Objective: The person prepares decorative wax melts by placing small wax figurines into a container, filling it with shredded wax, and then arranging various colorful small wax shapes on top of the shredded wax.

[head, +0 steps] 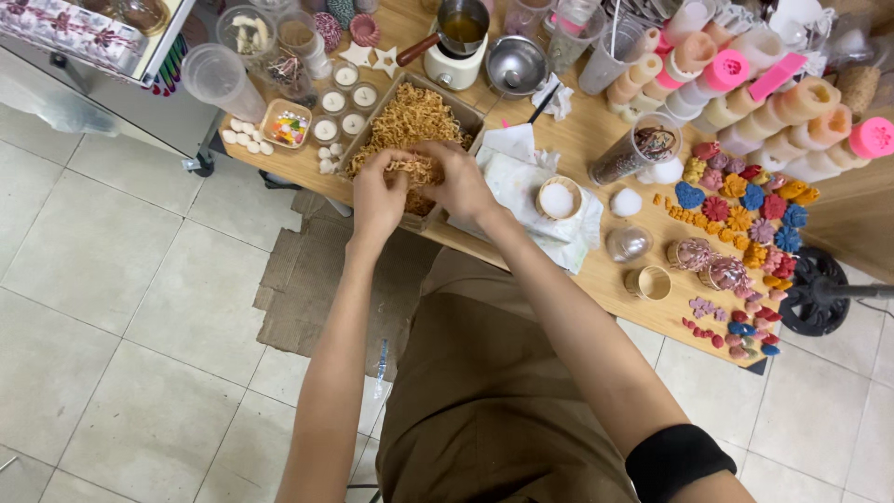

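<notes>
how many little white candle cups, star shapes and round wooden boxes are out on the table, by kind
Small white candle cups beside the tray of shredded paper that both hands are in: 5
White star shapes: 2
Round wooden boxes, counting the one near the table edge: 2
Total: 9

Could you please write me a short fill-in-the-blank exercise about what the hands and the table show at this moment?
1. Both hands, the left hand and the right hand, pinch a tuft of ____ shredded filler.
2. The filler lies in a shallow cardboard ____ on the wooden table.
3. The small round box on the white paper holds something ____ in colour.
4. The person's right forearm wears a ____ band.

Missing words: tan; tray; white; black
</notes>
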